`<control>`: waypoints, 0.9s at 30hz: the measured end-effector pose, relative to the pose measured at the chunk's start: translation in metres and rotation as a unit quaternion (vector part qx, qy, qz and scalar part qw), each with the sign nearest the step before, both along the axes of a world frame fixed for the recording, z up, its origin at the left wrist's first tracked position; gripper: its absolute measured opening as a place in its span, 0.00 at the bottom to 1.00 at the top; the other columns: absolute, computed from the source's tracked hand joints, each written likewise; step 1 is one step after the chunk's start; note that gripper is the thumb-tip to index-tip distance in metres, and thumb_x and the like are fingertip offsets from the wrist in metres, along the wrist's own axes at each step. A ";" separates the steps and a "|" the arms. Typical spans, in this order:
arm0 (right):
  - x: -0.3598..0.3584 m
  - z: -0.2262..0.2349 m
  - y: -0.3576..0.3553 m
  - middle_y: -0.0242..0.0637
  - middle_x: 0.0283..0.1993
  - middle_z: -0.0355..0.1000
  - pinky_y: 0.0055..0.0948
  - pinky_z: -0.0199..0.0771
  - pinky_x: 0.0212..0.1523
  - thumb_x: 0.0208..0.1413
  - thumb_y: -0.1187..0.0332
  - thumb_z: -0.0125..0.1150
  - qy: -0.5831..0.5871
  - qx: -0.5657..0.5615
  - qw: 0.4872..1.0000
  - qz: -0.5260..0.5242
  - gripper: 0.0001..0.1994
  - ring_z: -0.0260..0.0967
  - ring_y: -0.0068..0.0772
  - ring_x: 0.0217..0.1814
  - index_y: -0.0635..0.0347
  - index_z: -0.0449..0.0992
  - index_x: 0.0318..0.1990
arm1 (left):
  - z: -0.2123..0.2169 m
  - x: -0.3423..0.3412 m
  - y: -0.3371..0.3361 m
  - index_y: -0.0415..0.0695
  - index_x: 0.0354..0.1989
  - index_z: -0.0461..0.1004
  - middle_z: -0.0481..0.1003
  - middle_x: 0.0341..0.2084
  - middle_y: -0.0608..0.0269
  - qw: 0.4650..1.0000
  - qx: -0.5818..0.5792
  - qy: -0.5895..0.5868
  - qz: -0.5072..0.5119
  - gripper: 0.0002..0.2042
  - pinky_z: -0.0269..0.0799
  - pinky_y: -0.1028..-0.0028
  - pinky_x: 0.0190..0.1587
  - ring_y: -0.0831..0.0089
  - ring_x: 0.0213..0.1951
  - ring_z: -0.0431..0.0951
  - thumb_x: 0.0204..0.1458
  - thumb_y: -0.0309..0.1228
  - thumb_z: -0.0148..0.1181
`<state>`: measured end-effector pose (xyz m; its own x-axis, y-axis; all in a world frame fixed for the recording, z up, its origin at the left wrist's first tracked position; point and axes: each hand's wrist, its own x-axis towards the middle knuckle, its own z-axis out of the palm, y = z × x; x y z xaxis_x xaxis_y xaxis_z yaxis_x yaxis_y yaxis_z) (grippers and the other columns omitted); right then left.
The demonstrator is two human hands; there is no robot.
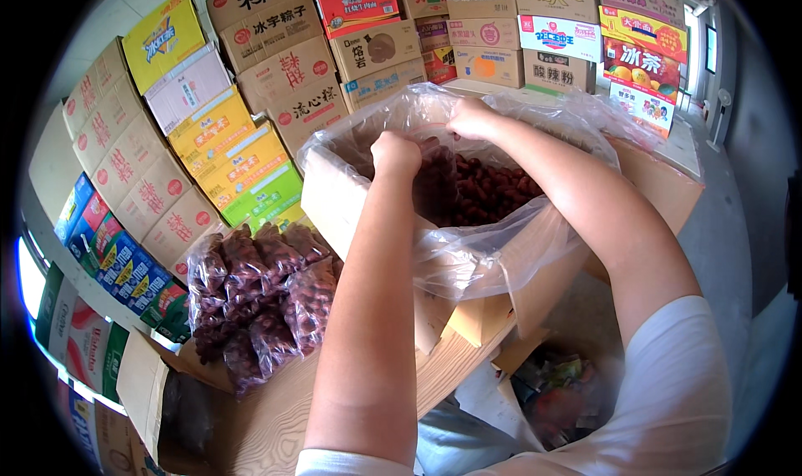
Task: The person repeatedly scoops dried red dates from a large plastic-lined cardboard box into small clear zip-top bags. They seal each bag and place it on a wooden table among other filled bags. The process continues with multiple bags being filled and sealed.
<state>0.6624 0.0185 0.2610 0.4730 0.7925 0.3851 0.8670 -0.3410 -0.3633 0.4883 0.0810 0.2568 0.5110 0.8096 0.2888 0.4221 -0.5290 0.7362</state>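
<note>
The fingers of our left hand (395, 153) are curled tight, and those of our right hand (473, 119) are bent and pressed together; both seem to be pinching the top edge of a clear bag (435, 183), though our knuckles hide the fingertips. The bag hangs between our hands, inside the mouth of the big box (330, 202), with dark red dates showing through it. We do best to grip it near both corners, level and evenly taut, so the mouth lies flat and neither side slips. Holding it low over the loose dates (501, 188) lets any stray one drop back in. We should also mind the box's loose plastic liner (468, 263), which could get caught in our grip. Farther out, filled bags of dates (259, 284) lie piled on the bench (451, 359), to the left of our left forearm.
</note>
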 end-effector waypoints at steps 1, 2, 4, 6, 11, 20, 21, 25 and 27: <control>-0.003 0.002 -0.003 0.39 0.28 0.77 0.36 0.74 0.39 0.43 0.63 0.61 0.003 0.016 1.000 -0.025 0.09 0.74 0.42 0.31 0.58 0.80 0.23 | 0.003 -0.005 -0.009 0.47 0.32 0.83 0.79 0.27 0.53 0.999 0.004 -0.040 -0.005 0.13 0.75 0.71 0.41 0.65 0.31 0.80 0.47 0.21 0.50; -0.006 0.003 -0.006 0.38 0.30 0.77 0.36 0.74 0.39 0.44 0.63 0.62 0.006 0.031 0.998 -0.050 0.09 0.74 0.42 0.32 0.58 0.80 0.23 | 0.004 -0.006 -0.014 0.47 0.32 0.83 0.79 0.27 0.52 0.997 0.008 -0.081 -0.010 0.13 0.74 0.70 0.42 0.65 0.32 0.80 0.47 0.20 0.50; -0.039 0.018 -0.016 0.40 0.38 0.75 0.38 0.73 0.41 0.45 0.62 0.62 -0.039 0.127 0.990 -0.049 0.10 0.74 0.41 0.38 0.59 0.79 0.28 | -0.001 -0.010 0.003 0.44 0.30 0.80 0.78 0.30 0.51 0.980 0.106 -0.168 0.007 0.09 0.74 0.67 0.43 0.59 0.36 0.79 0.45 0.20 0.54; -0.052 0.027 -0.025 0.40 0.40 0.72 0.37 0.72 0.42 0.45 0.62 0.62 -0.116 0.204 0.972 -0.031 0.11 0.73 0.39 0.40 0.60 0.78 0.29 | -0.003 -0.008 0.013 0.42 0.28 0.78 0.77 0.30 0.51 0.957 0.159 -0.240 0.045 0.06 0.74 0.65 0.43 0.56 0.37 0.78 0.44 0.19 0.56; -0.071 0.058 -0.036 0.29 0.32 0.65 0.33 0.65 0.35 0.40 0.67 0.60 -0.392 0.349 0.851 0.025 0.05 0.68 0.30 0.34 0.57 0.74 0.20 | 0.055 -0.033 0.014 0.41 0.25 0.76 0.77 0.26 0.51 0.932 -0.012 -0.358 0.059 0.06 0.74 0.65 0.36 0.60 0.31 0.79 0.41 0.16 0.55; -0.160 0.151 -0.031 0.38 0.31 0.66 0.41 0.69 0.32 0.38 0.65 0.63 -0.282 0.452 0.835 0.138 0.12 0.69 0.42 0.33 0.61 0.68 0.16 | 0.149 -0.177 -0.017 0.44 0.30 0.78 0.79 0.29 0.54 0.933 0.285 -0.213 0.053 0.10 0.76 0.71 0.31 0.65 0.26 0.80 0.45 0.21 0.49; -0.179 0.147 -0.031 0.41 0.27 0.70 0.39 0.70 0.34 0.40 0.63 0.62 -0.258 0.412 0.868 0.099 0.12 0.71 0.41 0.32 0.62 0.72 0.17 | 0.149 -0.196 -0.032 0.45 0.29 0.79 0.79 0.29 0.56 0.963 0.195 -0.170 0.074 0.10 0.76 0.73 0.32 0.68 0.23 0.80 0.45 0.23 0.48; -0.281 0.146 -0.062 0.42 0.42 0.72 0.45 0.71 0.45 0.42 0.58 0.63 -0.105 0.185 0.971 0.110 0.13 0.72 0.46 0.46 0.57 0.80 0.30 | 0.147 -0.283 -0.051 0.45 0.28 0.79 0.79 0.26 0.59 0.974 0.179 -0.018 0.141 0.11 0.75 0.75 0.32 0.72 0.22 0.80 0.47 0.25 0.47; -0.306 0.136 -0.062 0.49 0.42 0.76 0.41 0.73 0.48 0.45 0.57 0.64 -0.034 0.113 0.983 0.142 0.14 0.75 0.48 0.45 0.56 0.81 0.35 | 0.135 -0.322 -0.063 0.45 0.29 0.80 0.79 0.23 0.61 0.973 0.187 0.033 0.132 0.12 0.75 0.75 0.32 0.72 0.22 0.80 0.47 0.24 0.47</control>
<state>0.3561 -0.0439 0.3970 0.2120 0.7791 0.5900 0.9407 0.0009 -0.3392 0.1667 0.0184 0.3918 0.3267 0.7599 0.5620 0.6197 -0.6212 0.4797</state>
